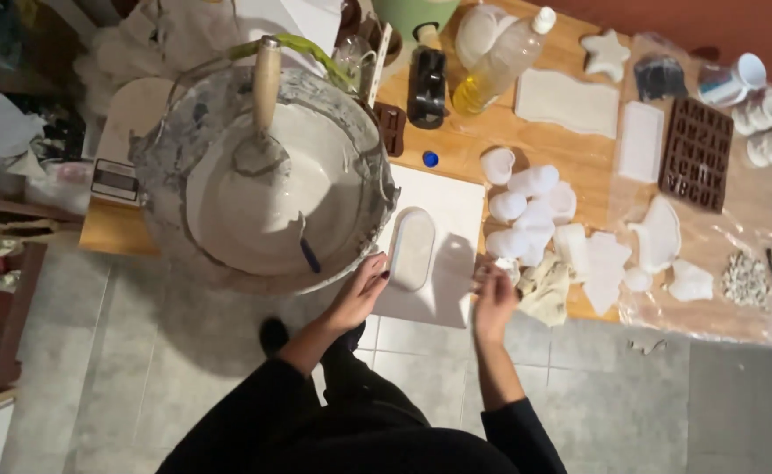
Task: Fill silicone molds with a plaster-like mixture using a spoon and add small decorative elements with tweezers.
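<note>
While the oval mould (pixel 411 248) is steadied by left hand (pixel 361 290) at its near-left edge, right hand (pixel 494 294), fingers blurred, grip indiscernible, is best kept clear of the bucket (pixel 263 175).

bucket (pixel 166 167): grey, white-spattered
oval mould (pixel 411 249): white
worktop (pixel 579 158): light wood
letter mould (pixel 696 154): brown
bottle cap (pixel 430 159): blue

Both arms reach forward — left hand (pixel 359 294) open, right hand (pixel 494 298) loosely curled.
</note>
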